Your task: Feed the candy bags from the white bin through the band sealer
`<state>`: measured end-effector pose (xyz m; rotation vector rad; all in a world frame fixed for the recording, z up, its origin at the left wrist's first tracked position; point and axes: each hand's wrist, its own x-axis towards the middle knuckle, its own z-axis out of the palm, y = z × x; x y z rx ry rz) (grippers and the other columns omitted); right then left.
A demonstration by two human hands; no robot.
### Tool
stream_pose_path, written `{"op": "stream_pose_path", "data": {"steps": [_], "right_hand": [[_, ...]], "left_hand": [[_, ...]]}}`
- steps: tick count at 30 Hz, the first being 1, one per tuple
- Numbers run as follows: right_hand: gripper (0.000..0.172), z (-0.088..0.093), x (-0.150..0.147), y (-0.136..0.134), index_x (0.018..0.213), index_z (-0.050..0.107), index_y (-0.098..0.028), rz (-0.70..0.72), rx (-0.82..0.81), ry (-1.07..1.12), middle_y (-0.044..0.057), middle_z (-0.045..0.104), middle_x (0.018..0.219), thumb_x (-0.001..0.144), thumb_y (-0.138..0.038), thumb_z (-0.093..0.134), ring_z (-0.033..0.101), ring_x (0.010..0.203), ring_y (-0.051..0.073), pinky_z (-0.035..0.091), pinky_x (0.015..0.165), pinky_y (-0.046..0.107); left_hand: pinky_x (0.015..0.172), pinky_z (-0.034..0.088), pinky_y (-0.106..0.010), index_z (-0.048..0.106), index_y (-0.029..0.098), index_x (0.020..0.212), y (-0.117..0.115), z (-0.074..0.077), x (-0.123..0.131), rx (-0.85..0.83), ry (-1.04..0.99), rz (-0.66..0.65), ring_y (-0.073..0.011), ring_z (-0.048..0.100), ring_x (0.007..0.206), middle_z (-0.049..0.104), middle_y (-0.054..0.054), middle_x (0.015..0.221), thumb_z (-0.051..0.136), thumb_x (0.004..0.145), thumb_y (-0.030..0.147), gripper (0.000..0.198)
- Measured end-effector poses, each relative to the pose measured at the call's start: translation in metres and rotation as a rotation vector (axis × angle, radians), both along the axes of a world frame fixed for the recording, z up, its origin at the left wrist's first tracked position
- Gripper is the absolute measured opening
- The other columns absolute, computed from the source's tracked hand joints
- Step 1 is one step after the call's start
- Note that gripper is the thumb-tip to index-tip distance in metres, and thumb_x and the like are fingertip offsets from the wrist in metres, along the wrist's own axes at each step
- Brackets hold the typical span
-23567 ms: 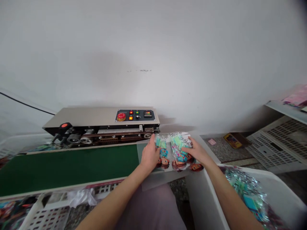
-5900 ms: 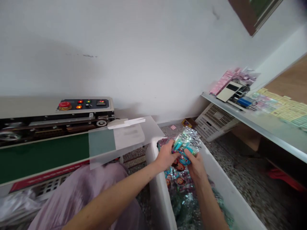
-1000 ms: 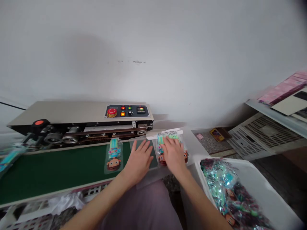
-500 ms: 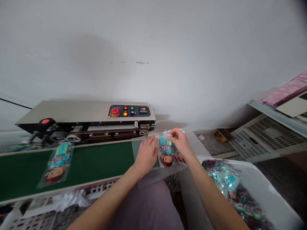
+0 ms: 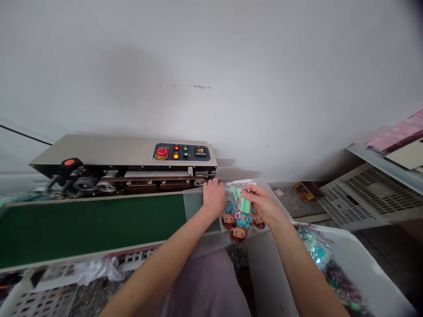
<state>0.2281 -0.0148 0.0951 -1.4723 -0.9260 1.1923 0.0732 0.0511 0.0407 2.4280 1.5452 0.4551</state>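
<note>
A small stack of clear packets printed with cartoon heads lies on the translucent feed plate at the right end of the green conveyor belt. My right hand pinches the top of the uppermost packet, fingers closed on it. My left hand rests curled on the left edge of the stack, close to the sealing machine's intake.
A white bin full of the same packets stands at my lower right. White slotted crates and a shelf are at the right. Another crate sits under the belt at lower left. The machine's control panel shows lit buttons.
The packet that lay on the belt has travelled left and gone from view. My right hand has drawn one packet down off the stack; my left hand moved up to the stack's left edge.
</note>
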Motion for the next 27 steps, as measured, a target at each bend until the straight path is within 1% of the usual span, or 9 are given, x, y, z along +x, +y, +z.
{"op": "stream_pose_path", "data": {"steps": [4, 6, 8, 12, 16, 18, 21, 24, 27], "right_hand": [[0.038, 0.008, -0.006, -0.005, 0.075, 0.068, -0.020, 0.071, 0.045, -0.024, 0.000, 0.063, 0.071, 0.058, -0.049, 0.085, 0.053, 0.063, 0.014, 0.042, 0.059, 0.026], [0.034, 0.016, -0.004, -0.011, 0.075, 0.069, -0.020, 0.138, 0.091, -0.066, 0.002, 0.067, 0.075, 0.064, -0.050, 0.080, 0.056, 0.068, 0.016, 0.045, 0.064, 0.029], [0.028, 0.024, -0.001, -0.016, 0.071, 0.070, -0.021, 0.123, 0.171, -0.237, 0.002, 0.067, 0.074, 0.067, -0.048, 0.078, 0.057, 0.071, 0.017, 0.046, 0.068, 0.031], [0.017, 0.041, 0.005, -0.025, 0.068, 0.073, -0.023, 0.065, 0.286, -0.473, 0.000, 0.066, 0.071, 0.069, -0.040, 0.076, 0.056, 0.073, 0.018, 0.044, 0.071, 0.030], [0.014, 0.054, 0.005, -0.027, 0.069, 0.075, -0.023, 0.146, 0.266, -0.410, 0.000, 0.067, 0.073, 0.070, -0.037, 0.076, 0.057, 0.073, 0.016, 0.044, 0.071, 0.030], [0.014, 0.053, 0.003, -0.024, 0.068, 0.074, -0.022, 0.187, 0.244, -0.434, 0.000, 0.067, 0.071, 0.070, -0.036, 0.075, 0.056, 0.070, 0.016, 0.043, 0.068, 0.029], [0.015, 0.041, -0.005, -0.009, 0.069, 0.074, -0.021, 0.249, 0.222, -0.489, -0.001, 0.068, 0.069, 0.071, -0.037, 0.073, 0.057, 0.068, 0.016, 0.043, 0.066, 0.028], [0.016, 0.025, -0.018, 0.020, 0.076, 0.076, -0.020, 0.343, 0.192, -0.638, 0.000, 0.072, 0.073, 0.076, -0.034, 0.068, 0.062, 0.070, 0.016, 0.047, 0.067, 0.028], [0.015, 0.009, -0.033, 0.052, 0.081, 0.077, -0.018, 0.309, 0.176, -0.862, 0.002, 0.074, 0.080, 0.080, -0.024, 0.063, 0.065, 0.077, 0.018, 0.049, 0.074, 0.030]], "left_hand": [[0.093, 0.045, -0.043, 0.063, 0.010, 0.115, 0.009, 0.003, 0.011, -0.037, 0.011, 0.033, -0.0315, 0.058, 0.111, 0.062, -0.018, 0.116, 0.058, 0.091, 0.022, 0.027], [0.086, 0.048, -0.039, 0.062, 0.011, 0.114, 0.004, 0.005, 0.012, -0.057, 0.002, 0.037, -0.0296, 0.061, 0.107, 0.060, -0.018, 0.118, 0.056, 0.091, 0.017, 0.025], [0.079, 0.049, -0.035, 0.062, 0.014, 0.112, -0.009, 0.008, 0.009, -0.070, -0.016, 0.026, -0.0266, 0.063, 0.102, 0.058, -0.016, 0.120, 0.051, 0.093, 0.014, 0.022], [0.077, 0.048, -0.031, 0.061, 0.022, 0.100, -0.045, 0.016, -0.015, -0.072, -0.103, 0.003, -0.0222, 0.062, 0.100, 0.062, -0.008, 0.110, 0.050, 0.095, 0.014, 0.015], [0.070, 0.044, -0.028, 0.054, 0.024, 0.085, -0.069, 0.020, -0.056, -0.222, -0.516, 0.045, -0.0166, 0.061, 0.077, 0.061, 0.002, 0.078, 0.056, 0.089, 0.016, 0.009], [0.066, 0.043, -0.026, 0.054, 0.024, 0.090, -0.074, 0.020, -0.078, -0.337, -0.799, 0.066, -0.0141, 0.058, 0.068, 0.058, 0.005, 0.071, 0.059, 0.084, 0.020, 0.009], [0.064, 0.045, -0.025, 0.060, 0.022, 0.095, -0.081, 0.023, -0.108, -0.470, -1.143, 0.127, -0.0134, 0.058, 0.066, 0.060, 0.005, 0.071, 0.069, 0.075, 0.030, 0.024], [0.063, 0.046, -0.025, 0.066, 0.018, 0.079, -0.090, 0.030, -0.130, -0.566, -1.261, 0.197, -0.0130, 0.056, 0.064, 0.063, 0.002, 0.069, 0.077, 0.069, 0.039, 0.025], [0.063, 0.046, -0.023, 0.070, 0.018, 0.072, -0.099, 0.037, -0.144, -0.580, -1.322, 0.246, -0.0119, 0.054, 0.064, 0.064, 0.001, 0.069, 0.078, 0.070, 0.041, 0.025]]}}
